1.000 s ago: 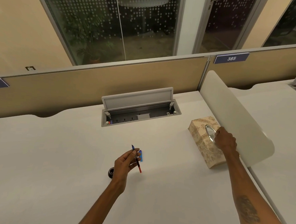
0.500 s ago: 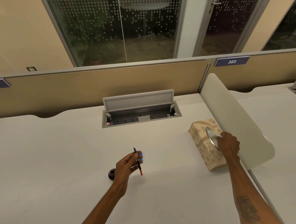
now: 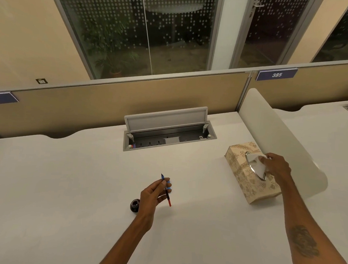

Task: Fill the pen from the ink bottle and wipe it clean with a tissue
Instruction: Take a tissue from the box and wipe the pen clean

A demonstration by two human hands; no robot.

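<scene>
The left hand is holding the pen above the desk, pinching it between thumb and fingertips, with the other fingers curled loosely beneath. The pen is pointing its dark nib up and away from the person, while its red end is slanting down toward the desk without touching it. The barrel under the fingers is showing blue.

The ink bottle is sitting on the desk just left of that hand, beside the wrist, small, dark and round. Whether it is capped or open I cannot tell.

Well to the right of the bottle, the tissue box is lying on the desk, patterned in beige, its far side close against the white divider. The right hand is resting over the box's top, fingers closed on a white tissue that is rising out of the oval slot. Part of the tissue is still sitting inside the slot, so it is not yet free of the box.

Behind the bottle, toward the partition, the socket tray is standing with its grey lid tilted up. A tag reading 385 is hanging on the partition, above and behind the box.
</scene>
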